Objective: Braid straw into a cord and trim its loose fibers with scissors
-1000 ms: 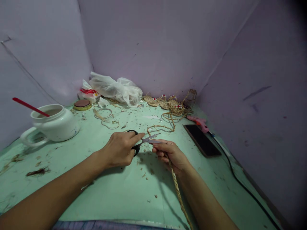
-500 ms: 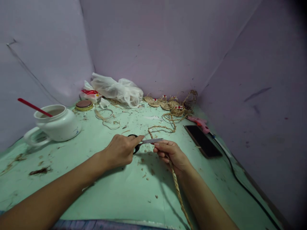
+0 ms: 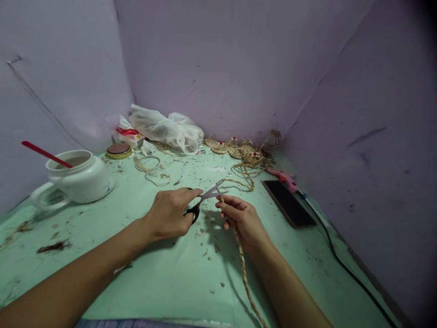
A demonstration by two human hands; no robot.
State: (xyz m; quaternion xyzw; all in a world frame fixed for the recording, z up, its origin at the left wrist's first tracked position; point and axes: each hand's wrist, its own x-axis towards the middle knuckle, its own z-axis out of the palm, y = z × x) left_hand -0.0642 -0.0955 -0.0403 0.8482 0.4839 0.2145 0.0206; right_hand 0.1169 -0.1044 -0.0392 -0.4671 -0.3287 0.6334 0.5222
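My left hand (image 3: 170, 212) grips black-handled scissors (image 3: 207, 195), whose blades are spread and point to the right. Pinched in my right hand (image 3: 241, 218) is a braided straw-coloured cord (image 3: 243, 264). One length of it runs from my fingers down toward the front edge of the table, and another part curls away behind toward the back. The cord passes by the scissor blades just above my right fingertips; whether it touches them I cannot tell.
A white mug (image 3: 82, 177) with a red stick stands left. A phone (image 3: 288, 202) and a pink glue gun (image 3: 283, 176) with its cable lie right. At the back are a plastic bag (image 3: 167, 127) and woven discs (image 3: 235, 149). Scraps litter the green table (image 3: 164, 282).
The scissor blades have gone from closed to spread apart and now angle upward. My right hand has shifted slightly, and the hanging cord has swung a little left.
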